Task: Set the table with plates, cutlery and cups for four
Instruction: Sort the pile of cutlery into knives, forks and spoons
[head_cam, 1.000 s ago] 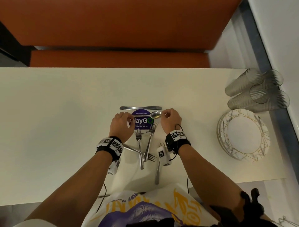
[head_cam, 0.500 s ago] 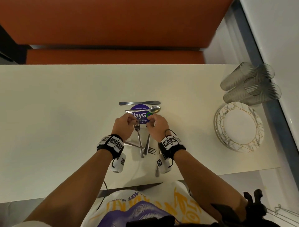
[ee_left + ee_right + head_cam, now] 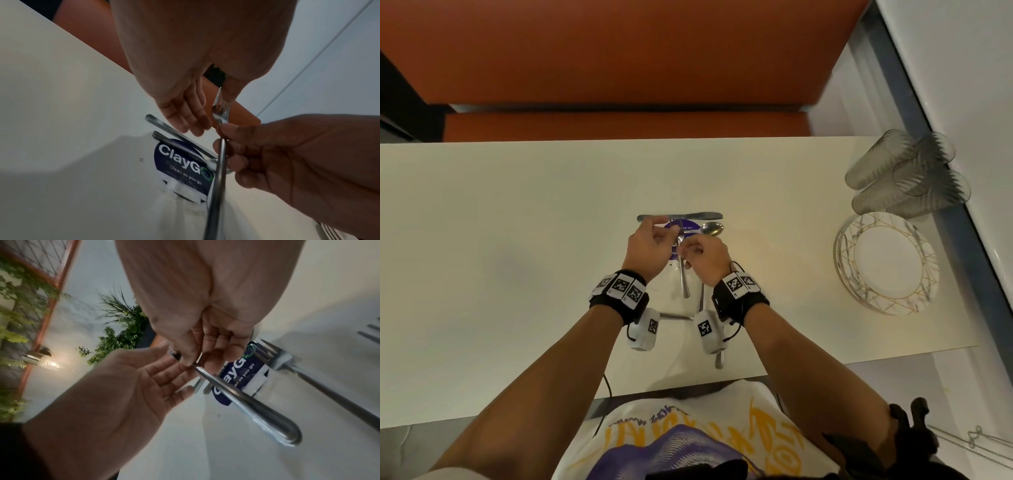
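Observation:
My right hand (image 3: 697,253) pinches a steel fork (image 3: 683,279) at its neck and holds it off the white table (image 3: 517,240), handle toward me. In the right wrist view the pinch (image 3: 197,356) is plain, with the fork's handle (image 3: 267,418) below it. My left hand (image 3: 661,233) is beside the tines, palm open and fingers straight (image 3: 160,369). In the left wrist view its thumb touches the fork head (image 3: 221,104). A knife (image 3: 681,216) and a spoon (image 3: 710,228) lie just beyond, and another fork (image 3: 287,360) lies on a purple sticker (image 3: 180,160).
A stack of gold-patterned plates (image 3: 887,262) sits at the table's right end, with several ribbed cups (image 3: 907,174) lying on their sides behind it. More cutlery (image 3: 719,356) lies under my wrists near the front edge. An orange bench (image 3: 619,126) runs along the far side.
Both hands were down at the fork heads on the table. Now the right hand has lifted one fork, and the left hand has opened beside its tines.

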A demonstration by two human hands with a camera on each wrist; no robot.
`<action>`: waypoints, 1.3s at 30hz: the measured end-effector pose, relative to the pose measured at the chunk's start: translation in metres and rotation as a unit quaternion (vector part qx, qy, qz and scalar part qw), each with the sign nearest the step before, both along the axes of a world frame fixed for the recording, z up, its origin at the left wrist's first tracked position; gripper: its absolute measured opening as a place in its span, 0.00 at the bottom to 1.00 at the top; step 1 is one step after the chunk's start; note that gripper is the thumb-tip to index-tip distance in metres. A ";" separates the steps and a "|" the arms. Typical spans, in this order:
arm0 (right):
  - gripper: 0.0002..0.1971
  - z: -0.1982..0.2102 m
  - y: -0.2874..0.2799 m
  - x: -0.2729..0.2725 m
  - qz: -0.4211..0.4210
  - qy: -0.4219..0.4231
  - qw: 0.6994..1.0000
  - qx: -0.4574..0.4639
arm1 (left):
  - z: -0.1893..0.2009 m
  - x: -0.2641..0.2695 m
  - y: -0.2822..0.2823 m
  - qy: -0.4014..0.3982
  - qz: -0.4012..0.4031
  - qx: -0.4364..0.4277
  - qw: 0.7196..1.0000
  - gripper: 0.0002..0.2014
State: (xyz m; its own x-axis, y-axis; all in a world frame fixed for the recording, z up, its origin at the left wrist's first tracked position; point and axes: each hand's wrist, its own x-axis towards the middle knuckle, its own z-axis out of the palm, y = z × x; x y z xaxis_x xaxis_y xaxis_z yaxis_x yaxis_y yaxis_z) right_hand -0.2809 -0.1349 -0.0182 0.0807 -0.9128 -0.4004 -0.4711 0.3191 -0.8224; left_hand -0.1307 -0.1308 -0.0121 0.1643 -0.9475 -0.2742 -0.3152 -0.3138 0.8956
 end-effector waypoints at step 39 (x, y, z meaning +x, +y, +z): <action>0.04 0.014 -0.038 -0.040 -0.073 0.132 0.989 -0.009 | -0.003 -0.002 0.012 0.146 0.033 0.146 0.978 0.12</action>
State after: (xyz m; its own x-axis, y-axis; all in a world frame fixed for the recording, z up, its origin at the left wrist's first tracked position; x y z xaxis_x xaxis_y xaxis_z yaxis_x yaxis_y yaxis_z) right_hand -0.3209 -0.1732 -0.0047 -0.1574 -0.9140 -0.3739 -0.6205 0.3861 -0.6826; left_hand -0.1330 -0.1192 -0.0147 0.0964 -0.8118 -0.5759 -0.0308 -0.5807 0.8135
